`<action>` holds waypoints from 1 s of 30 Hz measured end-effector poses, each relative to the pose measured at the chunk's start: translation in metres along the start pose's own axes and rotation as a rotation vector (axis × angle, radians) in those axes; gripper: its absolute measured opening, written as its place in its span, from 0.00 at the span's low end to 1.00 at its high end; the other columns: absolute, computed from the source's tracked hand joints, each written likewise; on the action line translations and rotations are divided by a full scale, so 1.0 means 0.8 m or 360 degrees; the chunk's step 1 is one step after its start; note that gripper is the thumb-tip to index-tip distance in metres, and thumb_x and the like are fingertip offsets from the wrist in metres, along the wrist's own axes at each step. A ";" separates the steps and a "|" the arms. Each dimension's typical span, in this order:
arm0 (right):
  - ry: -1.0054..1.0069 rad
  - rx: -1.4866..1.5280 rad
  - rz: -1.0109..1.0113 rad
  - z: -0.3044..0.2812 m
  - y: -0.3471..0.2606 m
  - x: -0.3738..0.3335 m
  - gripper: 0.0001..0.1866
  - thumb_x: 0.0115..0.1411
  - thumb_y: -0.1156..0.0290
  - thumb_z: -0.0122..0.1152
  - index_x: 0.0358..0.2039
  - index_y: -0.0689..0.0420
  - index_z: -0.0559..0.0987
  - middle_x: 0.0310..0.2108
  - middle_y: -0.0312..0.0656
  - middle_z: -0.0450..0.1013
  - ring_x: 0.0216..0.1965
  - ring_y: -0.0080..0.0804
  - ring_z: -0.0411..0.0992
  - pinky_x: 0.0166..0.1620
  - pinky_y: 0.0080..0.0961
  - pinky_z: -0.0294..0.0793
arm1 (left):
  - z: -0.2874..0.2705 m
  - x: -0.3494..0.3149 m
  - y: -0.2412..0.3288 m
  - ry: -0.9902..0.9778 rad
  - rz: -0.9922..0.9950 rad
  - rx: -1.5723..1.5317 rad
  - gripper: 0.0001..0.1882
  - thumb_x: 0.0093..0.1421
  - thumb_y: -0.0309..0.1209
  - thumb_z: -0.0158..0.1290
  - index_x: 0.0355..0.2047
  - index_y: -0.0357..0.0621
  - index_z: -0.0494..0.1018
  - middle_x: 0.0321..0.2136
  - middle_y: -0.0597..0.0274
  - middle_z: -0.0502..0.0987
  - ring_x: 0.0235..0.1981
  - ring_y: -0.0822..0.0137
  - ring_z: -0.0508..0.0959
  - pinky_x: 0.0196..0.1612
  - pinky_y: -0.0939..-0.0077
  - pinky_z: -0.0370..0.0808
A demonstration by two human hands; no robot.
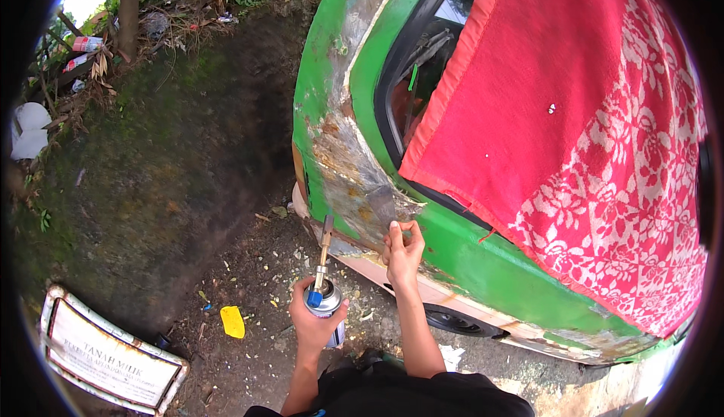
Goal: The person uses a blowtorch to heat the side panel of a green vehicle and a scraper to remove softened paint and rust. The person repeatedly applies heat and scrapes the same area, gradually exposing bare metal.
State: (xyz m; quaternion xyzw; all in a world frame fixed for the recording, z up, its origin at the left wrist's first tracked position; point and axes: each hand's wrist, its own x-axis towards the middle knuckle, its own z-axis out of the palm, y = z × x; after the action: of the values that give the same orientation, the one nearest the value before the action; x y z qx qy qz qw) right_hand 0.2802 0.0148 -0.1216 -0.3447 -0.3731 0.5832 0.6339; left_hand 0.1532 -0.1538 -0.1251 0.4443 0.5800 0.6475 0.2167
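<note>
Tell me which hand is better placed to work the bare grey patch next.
Probably the right: the right hand is close to the grey patch, while the left hand is occupied, wrapped around the torch canister.

Outdoor place, likely an open-air vehicle bodywork spot on rough ground. Daylight is seen through trees (130, 10) at far left, where litter (87, 44) is scattered among branches and dry leaves. Left side is taken up by a dark mossy surface (166, 160). Bare soil (256, 266) is strewn with pale flakes and a yellow scrap (232, 322); a rust-edged sign (113, 353) is set near left. On the right, a green vehicle (467, 266) is partly covered by a red floral cloth (543, 115), its paint worn off in patches; a canister torch (321, 272) is held beside it
</note>
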 end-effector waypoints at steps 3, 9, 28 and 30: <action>-0.0059 0.0020 -0.0067 0.027 -0.008 0.020 0.10 0.71 0.68 0.58 0.36 0.52 0.66 0.20 0.36 0.68 0.11 0.12 0.52 0.13 0.18 0.45 | -0.002 0.002 0.003 0.0029 -0.0032 0.0028 0.31 0.47 0.28 0.72 0.48 0.36 0.68 0.35 0.58 0.81 0.36 0.71 0.81 0.42 0.73 0.78; -0.0055 0.0038 -0.0003 0.026 -0.003 0.013 0.10 0.71 0.66 0.59 0.37 0.51 0.66 0.20 0.35 0.68 0.11 0.12 0.52 0.13 0.17 0.46 | -0.011 0.005 -0.006 0.0115 -0.0032 0.0032 0.31 0.46 0.29 0.73 0.47 0.35 0.69 0.33 0.58 0.81 0.34 0.70 0.80 0.41 0.72 0.78; -0.0305 -0.0161 0.0528 -0.046 0.063 -0.065 0.12 0.70 0.69 0.59 0.44 0.54 0.65 0.27 0.37 0.70 0.12 0.13 0.54 0.14 0.18 0.46 | -0.021 -0.001 -0.031 0.0130 -0.0057 0.0030 0.32 0.45 0.28 0.74 0.47 0.35 0.69 0.32 0.60 0.80 0.33 0.71 0.80 0.40 0.72 0.78; -0.0322 -0.0069 0.0369 -0.033 0.031 -0.052 0.11 0.70 0.70 0.59 0.45 0.54 0.65 0.26 0.36 0.69 0.13 0.12 0.52 0.14 0.17 0.44 | -0.016 0.001 -0.027 0.0098 -0.0077 -0.0031 0.32 0.46 0.28 0.73 0.48 0.36 0.69 0.32 0.60 0.80 0.33 0.72 0.80 0.39 0.73 0.78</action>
State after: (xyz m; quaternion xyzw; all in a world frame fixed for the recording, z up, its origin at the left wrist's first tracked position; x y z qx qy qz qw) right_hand 0.2892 -0.0243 -0.1590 -0.3385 -0.4052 0.6762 0.5138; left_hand 0.1371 -0.1547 -0.1447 0.4077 0.5906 0.6611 0.2187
